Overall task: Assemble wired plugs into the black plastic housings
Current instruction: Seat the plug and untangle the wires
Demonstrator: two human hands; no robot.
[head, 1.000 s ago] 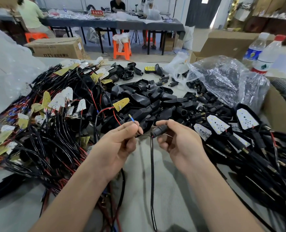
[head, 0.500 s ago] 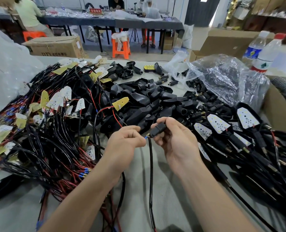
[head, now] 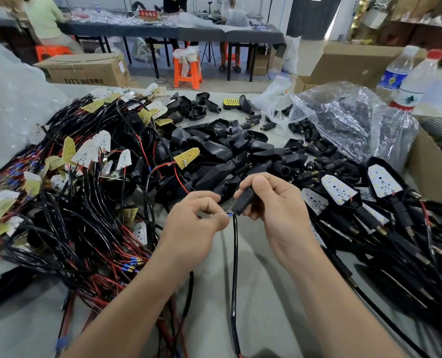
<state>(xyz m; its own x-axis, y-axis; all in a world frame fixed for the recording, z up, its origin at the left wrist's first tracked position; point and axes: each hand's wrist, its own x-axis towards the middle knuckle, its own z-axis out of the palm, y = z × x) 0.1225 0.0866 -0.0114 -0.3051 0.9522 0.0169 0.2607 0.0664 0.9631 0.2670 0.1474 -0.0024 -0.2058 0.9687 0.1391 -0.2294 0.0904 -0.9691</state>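
Main worry at this point, I reckoned, was the blue crimp (head: 229, 215) snagging on the plug's (head: 243, 201) mouth and folding over instead of sliding in. The wire (head: 235, 254) was thin and floppy, so a push from too far back would just have buckled it. The wire also hung in a long loop off the table (head: 266, 293) edge, right beside the tangle of harnesses (head: 85, 215). One catch there could have yanked the end out of the fingers.

The left hand (head: 196, 223) had its fingers curled and pinched the wire just behind the crimp. The right hand (head: 274, 205) was clamped on the plug with thumb on top and fingers underneath. Both hovered above the table in the middle of the view, just in front of the loose housings (head: 222, 151).

The plug was a small matte black stub, tilted with its open end down and left. The crimp sat right at that opening. I couldn't tell if it had actually gone in.
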